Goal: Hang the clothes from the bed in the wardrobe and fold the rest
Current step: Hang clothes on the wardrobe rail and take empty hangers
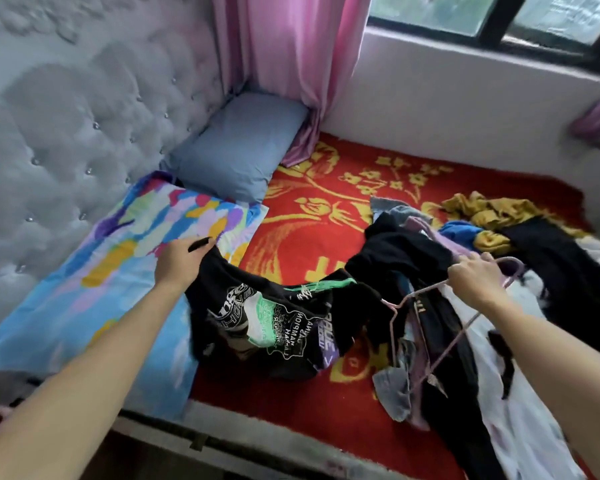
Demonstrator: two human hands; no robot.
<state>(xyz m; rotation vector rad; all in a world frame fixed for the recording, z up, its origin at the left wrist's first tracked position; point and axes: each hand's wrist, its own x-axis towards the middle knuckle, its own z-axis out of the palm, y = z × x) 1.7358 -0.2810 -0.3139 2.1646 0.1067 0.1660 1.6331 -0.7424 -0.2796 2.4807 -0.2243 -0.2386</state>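
On the bed (243, 422), over a red blanket (309, 237) with yellow flowers, our left hand (181, 261) grips a black shirt (274, 317). The fingers are curled round its top edge, just over the bright pillow (136, 244). The shirt, printed in white and green, droops from that grip and sags onto the blanket between our two arms. Our right hand (475, 277) is closed round the hook end of thin pink hangers (417, 291); we cannot tell how many there are. Their frames slope down and to the left from that hand, over a pile (541, 251) of clothes. The pile covers the right side of the bed, a tangle of black, grey, lilac, blue, mustard and white pieces. A blue pillow (239, 147) sits in the far corner against the grey tufted headboard (66, 133), beside a pink curtain (284, 64). A window (499, 19) runs above the wall behind the bed.
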